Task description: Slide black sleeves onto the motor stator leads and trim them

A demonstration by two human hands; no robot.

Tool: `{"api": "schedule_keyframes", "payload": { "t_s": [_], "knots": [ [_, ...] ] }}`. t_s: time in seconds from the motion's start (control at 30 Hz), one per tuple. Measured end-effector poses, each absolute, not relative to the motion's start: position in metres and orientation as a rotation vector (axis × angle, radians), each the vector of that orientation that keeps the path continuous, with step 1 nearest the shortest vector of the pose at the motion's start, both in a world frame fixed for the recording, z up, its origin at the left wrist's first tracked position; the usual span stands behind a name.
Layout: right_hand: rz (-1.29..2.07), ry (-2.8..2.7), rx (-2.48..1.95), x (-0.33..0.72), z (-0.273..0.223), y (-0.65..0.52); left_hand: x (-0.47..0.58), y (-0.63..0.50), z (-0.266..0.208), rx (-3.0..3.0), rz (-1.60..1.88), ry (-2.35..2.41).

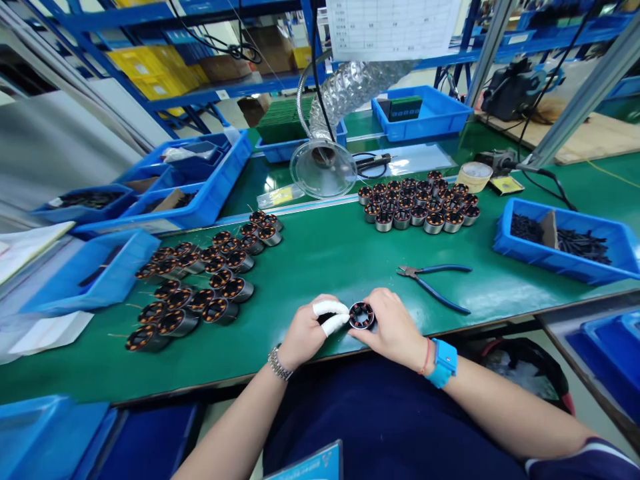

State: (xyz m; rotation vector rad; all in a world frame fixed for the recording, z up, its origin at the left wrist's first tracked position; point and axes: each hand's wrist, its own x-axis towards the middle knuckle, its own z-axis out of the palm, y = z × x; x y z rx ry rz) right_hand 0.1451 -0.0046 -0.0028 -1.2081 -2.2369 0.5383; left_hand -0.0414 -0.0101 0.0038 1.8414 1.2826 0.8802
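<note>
A motor stator (pixel 368 312), a metal ring with dark and copper windings inside, is held at the table's front edge. My right hand (pixel 394 327) grips it from the right between thumb and fingers. My left hand (pixel 311 328) wears white finger covers on thumb and forefinger. Their tips are pinched together against the stator's left rim; whatever lies between them is too small to make out. Diagonal cutters (pixel 435 280) with blue handles lie spread apart, right of my hands. More stators with loose wire ends (pixel 203 303) stand in rows at left, and another group (pixel 420 203) sits farther back at right.
Blue bins flank the bench: an open one (pixel 95 273) at left, a divided one (pixel 205 200) behind it, and one with black parts (pixel 565 260) at right. A clear fume hood (pixel 324 170) on a foil duct hangs at the back. A tape roll (pixel 474 177) stands right of it.
</note>
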Motion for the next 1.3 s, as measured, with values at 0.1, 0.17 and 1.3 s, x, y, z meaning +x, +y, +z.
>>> {"api": "schedule_keyframes", "payload": {
  "t_s": [0.1,0.17,1.3],
  "knots": [
    [0.461,-2.273,-1.264,0.144,-0.001,-0.006,-0.035,-0.004,0.012,1.646,0.908,1.304],
    [0.396,-2.271,-1.315,0.142,-0.001,-0.007,-0.038,0.003,0.02,1.487,1.027,1.314],
    [0.457,-2.15,-1.272,0.154,0.002,-0.017,-0.053,-0.001,0.045,1.276,1.346,1.563]
  ]
}}
